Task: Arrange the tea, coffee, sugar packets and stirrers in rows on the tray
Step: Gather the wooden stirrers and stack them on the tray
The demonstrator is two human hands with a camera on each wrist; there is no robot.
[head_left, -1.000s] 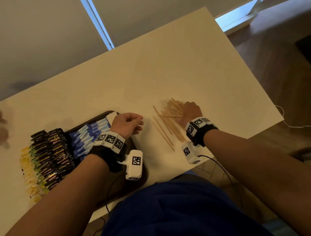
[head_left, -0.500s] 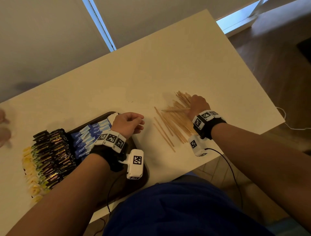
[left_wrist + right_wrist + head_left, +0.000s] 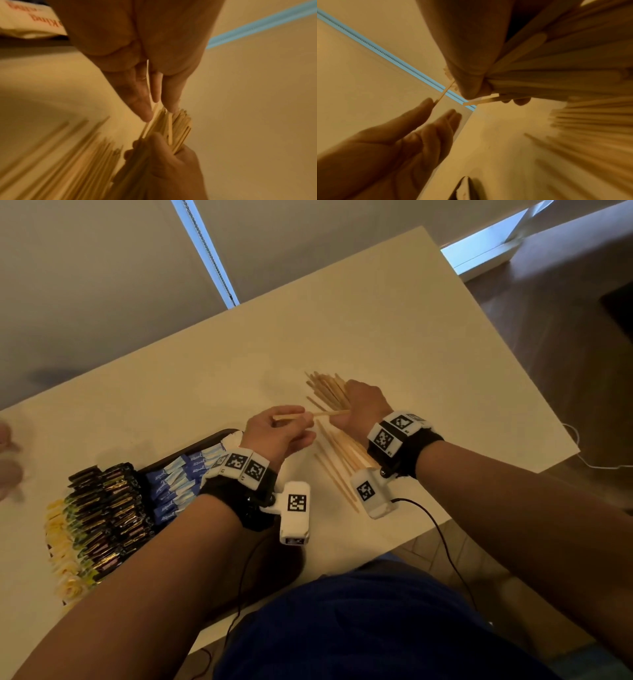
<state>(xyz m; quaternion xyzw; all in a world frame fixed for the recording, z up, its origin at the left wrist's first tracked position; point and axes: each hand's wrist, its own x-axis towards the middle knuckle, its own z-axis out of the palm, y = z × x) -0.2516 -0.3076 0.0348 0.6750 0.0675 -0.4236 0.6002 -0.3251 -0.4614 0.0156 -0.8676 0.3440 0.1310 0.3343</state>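
My right hand [image 3: 363,405] grips a bundle of wooden stirrers [image 3: 326,390] lifted off the white table [image 3: 394,330]. One stirrer [image 3: 327,414] sticks out sideways from it, and my left hand [image 3: 279,429] pinches its other end. The left wrist view shows that stirrer [image 3: 148,81] edge-on between thumb and fingers, just above the bundle [image 3: 173,125]. More loose stirrers [image 3: 337,465] lie on the table below my right wrist. The dark tray [image 3: 219,435] at left holds rows of blue sugar packets [image 3: 178,484], black coffee packets [image 3: 106,508] and yellow tea packets [image 3: 65,559].
The table's near edge runs just under my wrists, and a cable [image 3: 442,542] hangs from the right wrist camera. Something blurred, perhaps another person's hand [image 3: 8,470], shows at the far left edge. Wood floor [image 3: 565,320] lies to the right.
My right hand gathered stirrers and lifted them as a bundle. My left hand left the tray's edge, moved right and took hold of the stirrer that sticks out sideways.
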